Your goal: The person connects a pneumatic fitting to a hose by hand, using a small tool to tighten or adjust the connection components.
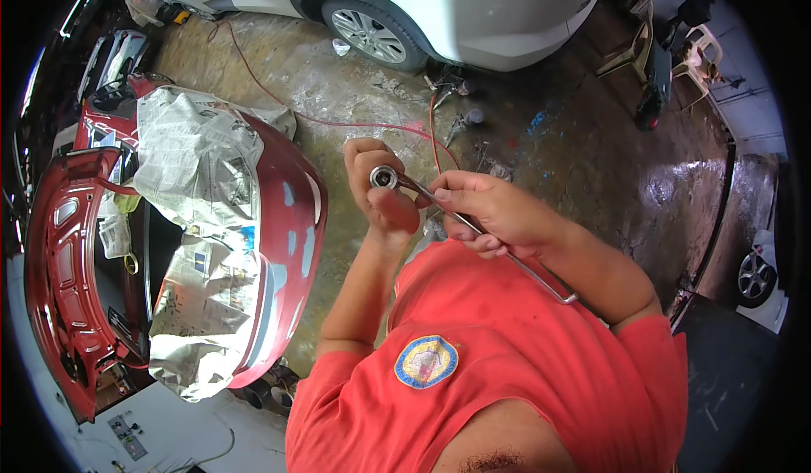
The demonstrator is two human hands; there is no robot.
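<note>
My left hand is closed around a round, hollow metal piece that looks like a socket, its open end facing up. Just to the right, my right hand grips a slim metal rod with a short bent end. The rod slants from beside my left hand down to the right, in front of my red shirt. Fingers cover part of it, and I cannot tell whether its upper end joins the round piece.
On the left stands a red car body part with grey filler patches, partly covered in newspaper. A white car is parked ahead. A red hose crosses the floor. Plastic chairs stand at the far right.
</note>
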